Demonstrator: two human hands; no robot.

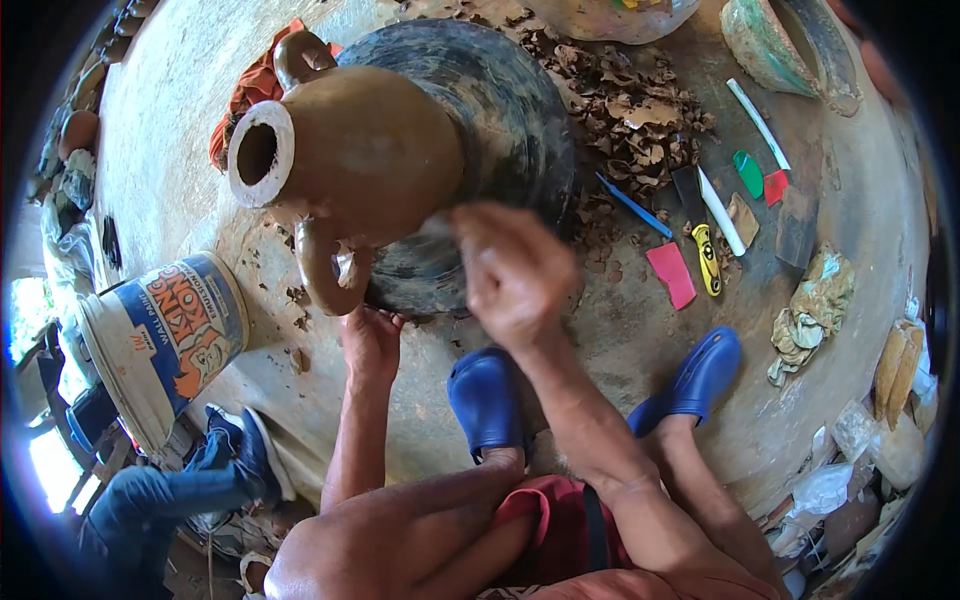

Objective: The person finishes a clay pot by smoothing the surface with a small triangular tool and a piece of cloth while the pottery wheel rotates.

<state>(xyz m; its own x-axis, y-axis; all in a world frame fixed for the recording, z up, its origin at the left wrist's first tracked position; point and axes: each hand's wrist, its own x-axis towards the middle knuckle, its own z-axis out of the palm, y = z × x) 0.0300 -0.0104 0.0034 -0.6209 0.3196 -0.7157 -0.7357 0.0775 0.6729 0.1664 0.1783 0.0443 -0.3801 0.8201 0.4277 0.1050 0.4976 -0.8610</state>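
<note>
A brown clay jar (370, 150) with a pale-rimmed round mouth and two looped handles stands on a dark round turntable (500, 110). My right hand (515, 270) is closed and smeared by motion beside the jar's lower wall. A blurred greyish bit shows at its fingertips, too indistinct to name. Below the nearer handle (325, 270), my left hand (372, 345) reaches up to the turntable's near rim. Its fingers are partly hidden there, and their grip cannot be made out.
Clay shavings (640, 110) heap right of the turntable. Nearby lie a blue tool (635, 207), a yellow cutter (707, 260), a pink piece (670, 277) and white sticks (722, 212). A paint bucket (170, 340) stands left; another person's jeans-clad leg (170, 500) is lower left.
</note>
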